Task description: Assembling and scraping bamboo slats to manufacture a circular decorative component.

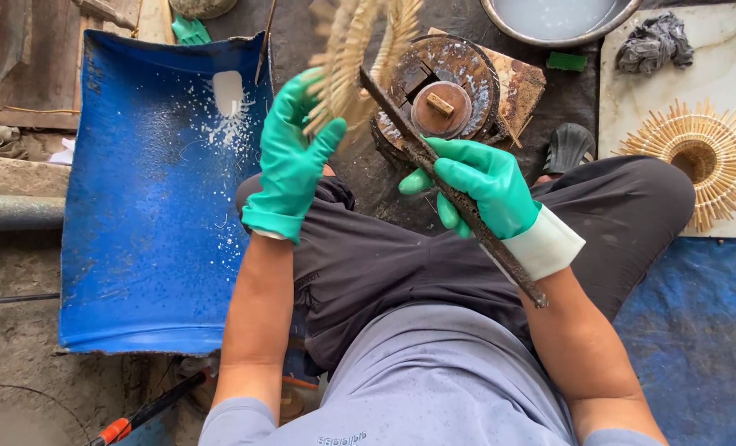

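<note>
Left hand [289,161] grips a blurred, probably straw piece [359,49]. Right hand [483,186] clenched on a rusty rod [459,198], above the round stand [442,95].

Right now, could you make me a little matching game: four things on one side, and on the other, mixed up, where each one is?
Things:
1. Metal rod
2. Blurred straw piece
3. Finished straw ring
4. Grey rag

Places:
A. Top of the white slab, right
B. Gripped in the gloved right hand
C. Lying lower on that slab
D. Held up by the gloved left hand

Pairs: 1-B, 2-D, 3-C, 4-A
</note>
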